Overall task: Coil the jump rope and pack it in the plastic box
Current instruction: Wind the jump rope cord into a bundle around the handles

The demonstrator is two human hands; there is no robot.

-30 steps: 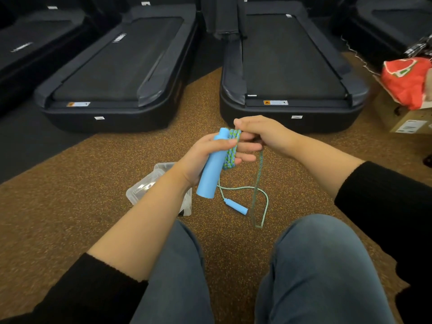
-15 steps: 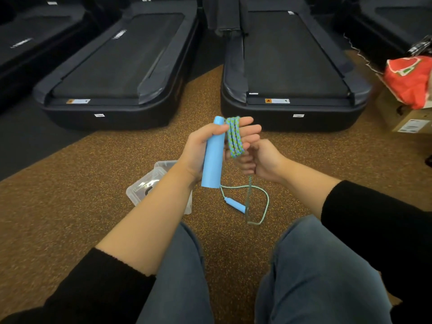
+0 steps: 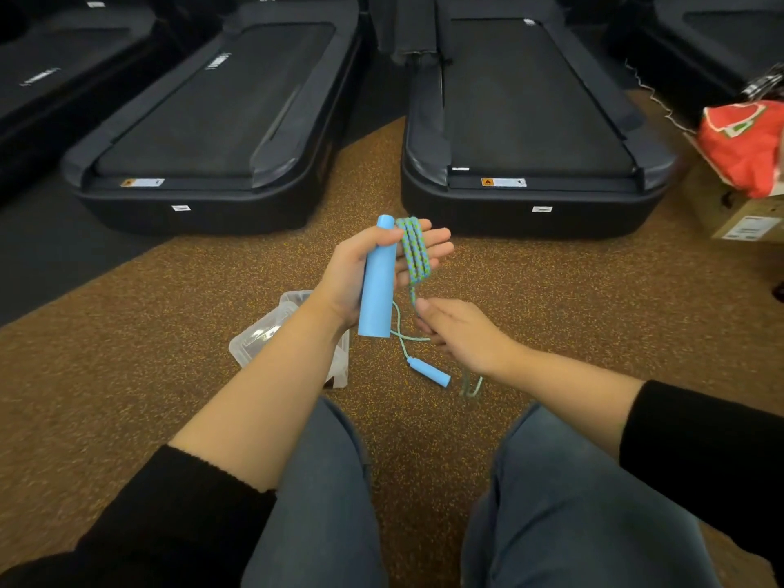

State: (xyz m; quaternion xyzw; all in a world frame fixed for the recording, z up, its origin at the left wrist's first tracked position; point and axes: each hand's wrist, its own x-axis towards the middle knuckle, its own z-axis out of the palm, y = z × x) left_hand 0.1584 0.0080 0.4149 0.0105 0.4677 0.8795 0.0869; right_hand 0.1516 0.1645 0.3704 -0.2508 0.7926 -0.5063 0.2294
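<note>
My left hand [image 3: 360,269] holds one blue handle [image 3: 375,282] of the jump rope upright, thumb across it, fingers straight. Three turns of the blue-green rope [image 3: 413,250] lie wound around those fingers. My right hand [image 3: 460,333], below and to the right, pinches the rope strand that hangs down from the coil. The second blue handle [image 3: 429,372] lies on the carpet between my knees, with a slack loop of rope [image 3: 471,386] beside it. The clear plastic box [image 3: 271,333] sits on the floor, partly hidden under my left forearm.
Two black treadmill decks [image 3: 220,120] [image 3: 530,112] stand ahead on the brown speckled carpet. A cardboard box [image 3: 742,218] with a red bag [image 3: 746,146] on it is at the right edge. My jeans-clad knees [image 3: 572,502] fill the bottom.
My right hand has moved down and away from the coil, sliding along the hanging rope. My left hand's fingers have straightened, with the wound turns still on them.
</note>
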